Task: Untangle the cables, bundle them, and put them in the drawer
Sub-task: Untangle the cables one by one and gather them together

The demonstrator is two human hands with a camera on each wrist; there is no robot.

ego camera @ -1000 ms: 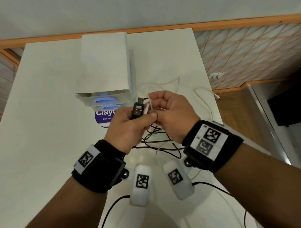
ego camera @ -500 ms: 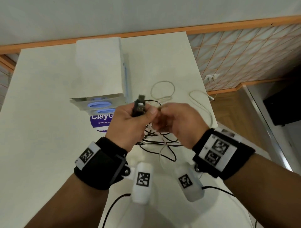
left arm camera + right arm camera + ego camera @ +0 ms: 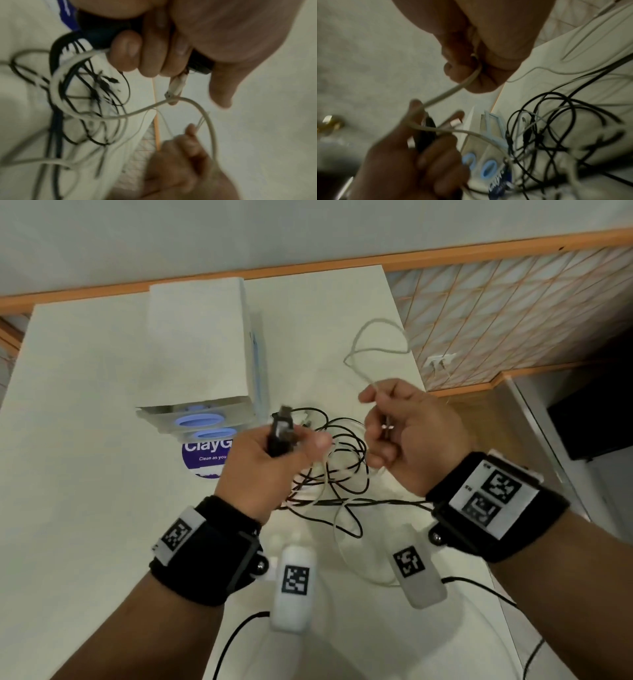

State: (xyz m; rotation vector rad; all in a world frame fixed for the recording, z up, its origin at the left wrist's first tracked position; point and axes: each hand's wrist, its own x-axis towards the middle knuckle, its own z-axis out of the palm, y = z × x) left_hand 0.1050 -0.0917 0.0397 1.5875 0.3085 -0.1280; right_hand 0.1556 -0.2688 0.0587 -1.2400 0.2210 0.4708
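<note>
Over the counter (image 3: 85, 474), the left hand (image 3: 263, 470) has its fingers (image 3: 126, 54) clamped on a black plug (image 3: 279, 433). The right hand (image 3: 411, 433) pinches a white cable (image 3: 373, 350). Between them lies the black tangle (image 3: 342, 460). Beyond stands the drawer box (image 3: 198, 344).

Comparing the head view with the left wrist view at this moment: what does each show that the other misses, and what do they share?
Head view only: the white drawer unit with blue oval handles, the purple sticker in front of it, both wristbands, and a white cable loop raised beyond the right hand.

Left wrist view only: the white connector sticking out below the left hand's curled fingers, and the white cable running from there down to the right hand.

Both: the left hand gripping a black plug, the right hand pinching white cable, and the black cable tangle on the table.
</note>
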